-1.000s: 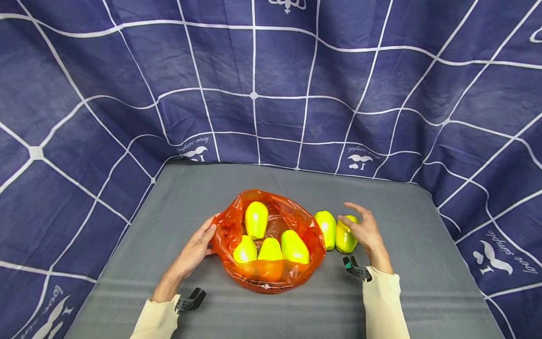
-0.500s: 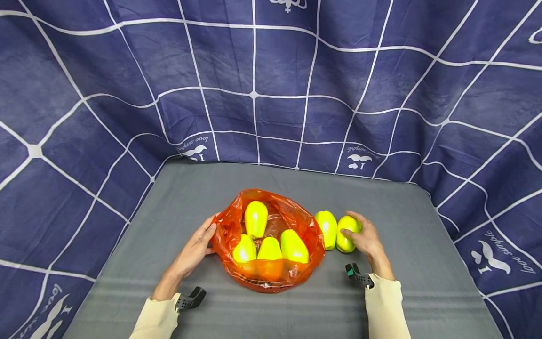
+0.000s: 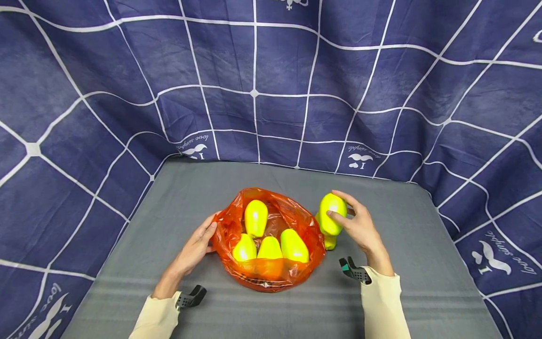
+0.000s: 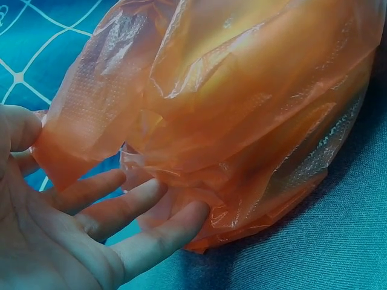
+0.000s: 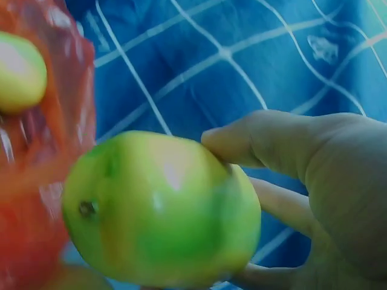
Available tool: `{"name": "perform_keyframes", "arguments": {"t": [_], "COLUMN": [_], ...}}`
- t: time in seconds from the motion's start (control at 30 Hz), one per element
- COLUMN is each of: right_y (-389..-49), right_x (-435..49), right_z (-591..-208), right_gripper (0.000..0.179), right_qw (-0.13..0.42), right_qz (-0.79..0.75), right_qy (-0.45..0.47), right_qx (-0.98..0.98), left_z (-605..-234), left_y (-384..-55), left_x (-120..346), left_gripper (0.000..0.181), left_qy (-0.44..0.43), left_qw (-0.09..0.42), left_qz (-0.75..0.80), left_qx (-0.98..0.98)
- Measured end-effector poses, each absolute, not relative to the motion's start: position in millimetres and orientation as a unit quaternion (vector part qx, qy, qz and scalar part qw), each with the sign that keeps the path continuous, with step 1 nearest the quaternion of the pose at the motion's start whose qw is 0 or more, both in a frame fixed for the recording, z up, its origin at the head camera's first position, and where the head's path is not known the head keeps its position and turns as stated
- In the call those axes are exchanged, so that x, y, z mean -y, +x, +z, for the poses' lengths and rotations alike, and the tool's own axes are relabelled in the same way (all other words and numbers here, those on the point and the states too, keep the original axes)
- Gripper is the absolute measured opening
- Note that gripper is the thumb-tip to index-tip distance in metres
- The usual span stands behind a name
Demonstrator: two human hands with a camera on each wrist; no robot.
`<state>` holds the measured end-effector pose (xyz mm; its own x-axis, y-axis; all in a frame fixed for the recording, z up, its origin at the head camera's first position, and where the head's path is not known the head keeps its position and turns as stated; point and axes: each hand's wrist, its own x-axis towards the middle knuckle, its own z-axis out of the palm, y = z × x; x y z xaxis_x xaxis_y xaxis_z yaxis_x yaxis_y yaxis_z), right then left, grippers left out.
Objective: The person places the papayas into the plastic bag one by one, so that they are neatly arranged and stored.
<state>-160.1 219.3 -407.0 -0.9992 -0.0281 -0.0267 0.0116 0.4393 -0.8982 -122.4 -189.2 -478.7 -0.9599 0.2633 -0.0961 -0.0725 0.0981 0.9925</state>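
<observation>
A red plastic bag [image 3: 271,286] lies with its mouth spread wide, several yellow-green papayas [image 3: 256,219] inside it. My left hand [image 3: 192,249] is at the bag's left rim; the left wrist view shows the thumb and forefinger pinching the film [image 4: 66,151] while the other fingers extend along its outside. To the right of the bag, my right hand [image 3: 360,226] grips another papaya [image 3: 332,209] between thumb and fingers, raised off the table. Its stem scar shows on the held papaya [image 5: 163,208] in the right wrist view. Partly hidden below it stands one more papaya [image 3: 330,242].
Grey cloth covers the table [image 3: 296,315]. A blue curtain [image 3: 279,61] with white grid lines rises behind and along both sides. Each wrist bears a black camera mount, one by the left sleeve [image 3: 154,318] and one by the right sleeve [image 3: 381,301].
My right hand has closed round the rightmost papaya, lifted it and carried it left, over the papaya beside the bag. The left hand and bag have hardly moved.
</observation>
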Motion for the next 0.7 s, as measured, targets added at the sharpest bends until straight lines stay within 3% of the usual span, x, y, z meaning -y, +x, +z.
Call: {"name": "perform_keyframes", "arguments": {"t": [0.4, 0.7], "right_y": [-166, -189], "right_x": [-141, -103], "right_z": [-417, -433], "right_gripper": [0.055, 0.050], "right_qw": [0.144, 0.065], "right_qz": [-0.523, -0.392], "right_qy": [-0.154, -0.164], "right_qx": [-0.826, -0.903], "left_z": [-478, -480], "left_y": [-122, -122], "left_x": [188, 187], "left_gripper": [0.054, 0.055], "left_qy": [0.069, 0.064], "left_qw": [0.131, 0.137], "left_qz": [0.672, 0.673], "left_qx": [-0.725, -0.724]}}
